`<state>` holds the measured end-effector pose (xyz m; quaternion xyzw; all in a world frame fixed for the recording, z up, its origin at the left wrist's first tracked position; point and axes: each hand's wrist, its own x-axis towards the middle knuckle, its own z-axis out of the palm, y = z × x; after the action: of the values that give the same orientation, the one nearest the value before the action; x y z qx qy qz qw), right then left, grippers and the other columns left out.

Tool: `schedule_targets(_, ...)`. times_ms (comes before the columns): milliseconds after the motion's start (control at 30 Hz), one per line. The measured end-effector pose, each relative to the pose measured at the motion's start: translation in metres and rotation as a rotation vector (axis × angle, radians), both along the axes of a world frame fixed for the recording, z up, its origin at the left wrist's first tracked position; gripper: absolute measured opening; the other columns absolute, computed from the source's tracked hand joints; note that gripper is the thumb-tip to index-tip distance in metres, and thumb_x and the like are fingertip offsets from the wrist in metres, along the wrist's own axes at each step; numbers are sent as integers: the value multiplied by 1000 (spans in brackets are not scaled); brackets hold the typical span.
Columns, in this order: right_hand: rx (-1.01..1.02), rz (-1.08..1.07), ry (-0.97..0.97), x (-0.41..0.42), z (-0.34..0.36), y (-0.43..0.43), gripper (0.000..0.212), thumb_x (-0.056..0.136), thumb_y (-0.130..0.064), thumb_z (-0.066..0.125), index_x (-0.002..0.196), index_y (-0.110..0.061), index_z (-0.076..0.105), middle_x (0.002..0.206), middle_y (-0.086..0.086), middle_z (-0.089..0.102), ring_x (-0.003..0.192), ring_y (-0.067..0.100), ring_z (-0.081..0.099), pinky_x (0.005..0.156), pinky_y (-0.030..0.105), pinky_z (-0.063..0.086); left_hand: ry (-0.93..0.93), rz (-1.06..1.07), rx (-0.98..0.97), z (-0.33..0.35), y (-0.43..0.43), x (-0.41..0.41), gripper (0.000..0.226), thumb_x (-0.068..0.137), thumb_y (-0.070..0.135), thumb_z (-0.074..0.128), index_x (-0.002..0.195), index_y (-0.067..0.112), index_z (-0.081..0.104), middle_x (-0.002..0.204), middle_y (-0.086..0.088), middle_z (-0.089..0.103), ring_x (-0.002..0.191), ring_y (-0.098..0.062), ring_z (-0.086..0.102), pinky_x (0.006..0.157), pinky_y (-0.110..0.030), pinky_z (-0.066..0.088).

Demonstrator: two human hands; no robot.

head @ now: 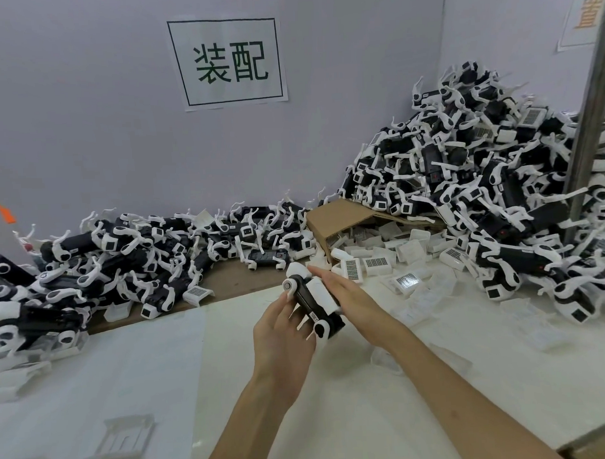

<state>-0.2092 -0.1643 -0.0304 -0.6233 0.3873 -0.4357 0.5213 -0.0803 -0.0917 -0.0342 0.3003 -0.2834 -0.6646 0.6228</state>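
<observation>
I hold a black-and-white toy robot dog body (312,299) above the middle of the table, tilted with its head end away from me. My left hand (281,336) grips it from below and the left, fingers curled under its side. My right hand (344,289) lies along its right side with fingers stretched out, over a white panel on the body. The far side of the body is hidden behind my right hand.
A large heap of finished robot dogs (481,175) rises at the right, a lower one (124,259) runs along the left. A tipped cardboard box (338,217) spills white battery-cover parts (377,261). A wall sign (228,60), a metal post (591,99), clear plastic trays (126,438).
</observation>
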Motion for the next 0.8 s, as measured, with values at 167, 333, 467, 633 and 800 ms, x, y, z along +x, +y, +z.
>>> schedule_targets(167,-12,-24,31,2,0,2,28,106,-46,36,120,-48,60,111,-34,63,98,-20,59,72,4,47,-115,0,13,0,-2,3,46,92,38,58,127,9,68,105,-3,71,88,-18,68,72,-29,53)
schedule_targets(333,-36,-34,89,6,-3,3,28,106,-47,34,111,-46,62,107,-26,68,95,-16,62,75,2,44,-108,9,15,-2,-4,3,40,96,36,54,122,11,70,102,-2,73,84,-15,71,61,-26,56)
schedule_targets(467,-38,-31,112,7,-1,4,29,107,-45,32,108,-48,61,106,-27,66,91,-19,61,73,1,43,-87,4,8,0,-4,0,43,96,35,53,129,12,66,112,-3,73,94,-17,70,72,-30,57)
schedule_targets(633,1,-25,169,4,-2,2,49,103,-57,29,121,-31,66,113,-10,71,109,4,64,98,24,47,-136,0,-23,5,1,-7,38,102,26,45,135,16,61,126,-5,70,109,-18,65,69,-26,58)
schedule_targets(800,12,-33,206,3,-1,1,57,101,-62,28,105,-25,71,104,-1,75,103,13,68,99,32,50,-301,10,-71,7,6,-12,38,104,23,43,140,24,55,125,0,71,120,-19,64,109,-45,46)
